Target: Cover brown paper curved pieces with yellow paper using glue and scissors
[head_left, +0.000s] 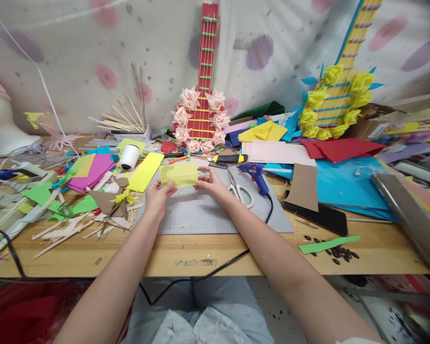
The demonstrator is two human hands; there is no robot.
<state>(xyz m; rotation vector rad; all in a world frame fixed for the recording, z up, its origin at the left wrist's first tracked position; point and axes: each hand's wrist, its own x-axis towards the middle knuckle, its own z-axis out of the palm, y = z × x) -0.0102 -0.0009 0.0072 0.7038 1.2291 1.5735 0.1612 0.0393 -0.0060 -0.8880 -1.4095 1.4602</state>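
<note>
Both hands hold a small folded piece of yellow paper [178,174] above a grey cutting mat [208,215]. My left hand [157,195] pinches its left lower edge, fingers closed on it. My right hand [212,184] grips its right end, fingers closed on it too. Just right of my right hand lie scissors [239,190] with white handles and a blue glue gun [256,176] on the mat. A long yellow paper strip [145,171] lies to the left of the held piece.
A red paper guitar [201,95] with pink flowers and a yellow one [338,95] lean on the back wall. Coloured paper sheets, wooden scraps [68,229], a white thread spool [129,156], a black phone [320,216], a cutter knife [230,158] and dark seeds [338,253] clutter the wooden table [215,258].
</note>
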